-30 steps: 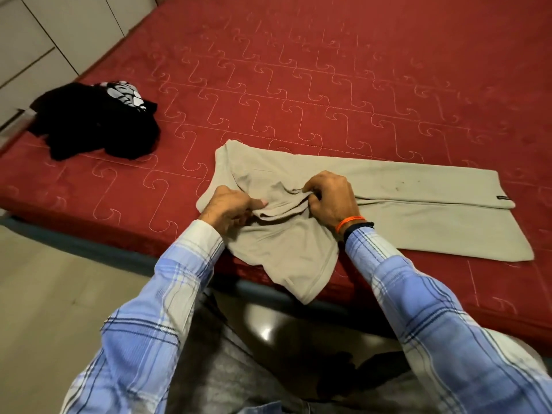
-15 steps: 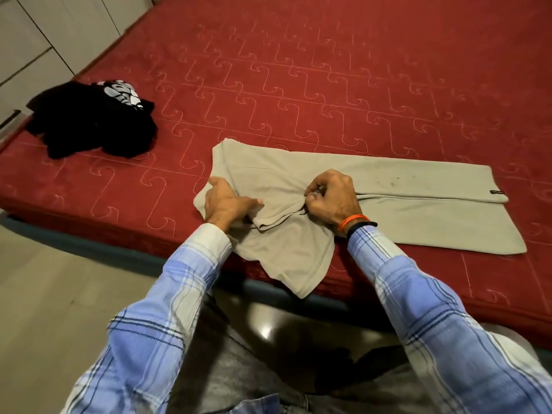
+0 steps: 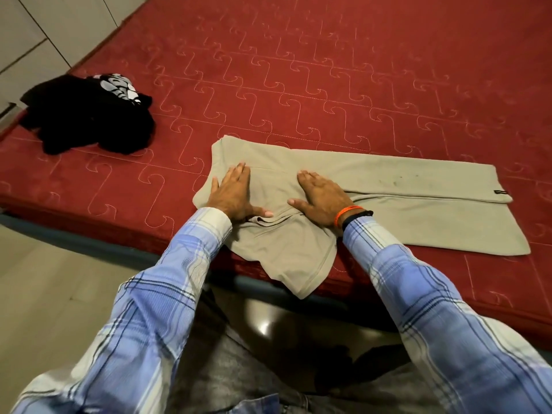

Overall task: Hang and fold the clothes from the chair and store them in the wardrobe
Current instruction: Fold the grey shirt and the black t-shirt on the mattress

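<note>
A crumpled black garment [image 3: 86, 115] with a white print is seen at the left of the red quilted bed [image 3: 328, 70], well apart from the beige garment [image 3: 373, 204], which is laid long and flat near the bed's front edge, one rounded flap hanging over it. The left hand [image 3: 233, 194] and right hand [image 3: 324, 197] are pressed palm-down on its soft, smooth cloth, fingers spread, nothing grasped in either grip

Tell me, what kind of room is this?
Most likely a bedroom. A big red quilted mattress fills most of the view, pale cupboard doors that look like a wardrobe stand beside it, and a beige garment is being smoothed flat on the bed next to a black heap of clothes.
</note>
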Action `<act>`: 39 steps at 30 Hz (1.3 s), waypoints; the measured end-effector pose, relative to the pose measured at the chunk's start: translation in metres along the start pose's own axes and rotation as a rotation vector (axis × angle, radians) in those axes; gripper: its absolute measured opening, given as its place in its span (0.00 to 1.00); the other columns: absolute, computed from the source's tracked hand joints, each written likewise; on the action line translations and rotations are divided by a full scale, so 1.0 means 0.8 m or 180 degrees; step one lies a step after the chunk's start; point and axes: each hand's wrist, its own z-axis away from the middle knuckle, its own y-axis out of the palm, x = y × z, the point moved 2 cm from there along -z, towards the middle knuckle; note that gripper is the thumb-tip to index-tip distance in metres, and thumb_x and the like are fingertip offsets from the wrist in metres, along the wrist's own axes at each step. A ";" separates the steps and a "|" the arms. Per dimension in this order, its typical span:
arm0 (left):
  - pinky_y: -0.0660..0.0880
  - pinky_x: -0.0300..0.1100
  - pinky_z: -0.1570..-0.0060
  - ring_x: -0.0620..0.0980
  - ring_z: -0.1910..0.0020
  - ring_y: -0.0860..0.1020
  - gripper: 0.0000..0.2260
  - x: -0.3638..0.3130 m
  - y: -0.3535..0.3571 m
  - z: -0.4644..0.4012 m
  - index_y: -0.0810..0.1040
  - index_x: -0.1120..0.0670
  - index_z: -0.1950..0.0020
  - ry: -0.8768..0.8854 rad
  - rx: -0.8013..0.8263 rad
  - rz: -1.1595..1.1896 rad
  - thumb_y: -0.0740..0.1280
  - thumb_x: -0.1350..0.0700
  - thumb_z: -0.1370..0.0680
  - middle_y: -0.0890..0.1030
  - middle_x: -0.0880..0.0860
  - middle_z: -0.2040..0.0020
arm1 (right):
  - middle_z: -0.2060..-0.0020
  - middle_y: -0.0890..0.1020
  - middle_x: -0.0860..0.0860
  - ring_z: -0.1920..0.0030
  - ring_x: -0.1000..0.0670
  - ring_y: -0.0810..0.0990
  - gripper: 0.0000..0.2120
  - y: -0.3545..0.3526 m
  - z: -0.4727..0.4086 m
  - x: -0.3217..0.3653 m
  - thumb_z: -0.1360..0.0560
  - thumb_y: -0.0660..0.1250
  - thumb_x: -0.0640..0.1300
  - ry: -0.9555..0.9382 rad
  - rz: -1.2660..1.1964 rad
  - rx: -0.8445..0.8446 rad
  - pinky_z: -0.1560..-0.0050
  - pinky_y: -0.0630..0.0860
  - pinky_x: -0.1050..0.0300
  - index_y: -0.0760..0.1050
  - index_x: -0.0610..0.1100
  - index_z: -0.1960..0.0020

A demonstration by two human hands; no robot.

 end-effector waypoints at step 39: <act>0.75 0.47 0.51 0.55 0.54 0.81 0.10 -0.006 0.051 0.168 0.80 0.57 0.50 0.1602 -0.1494 0.1082 0.63 0.59 0.27 0.84 0.52 0.53 | 0.63 0.82 0.47 0.64 0.49 0.79 0.10 0.016 0.135 0.025 0.35 0.74 0.40 0.1565 -0.4702 -0.0350 0.65 0.77 0.57 0.79 0.41 0.54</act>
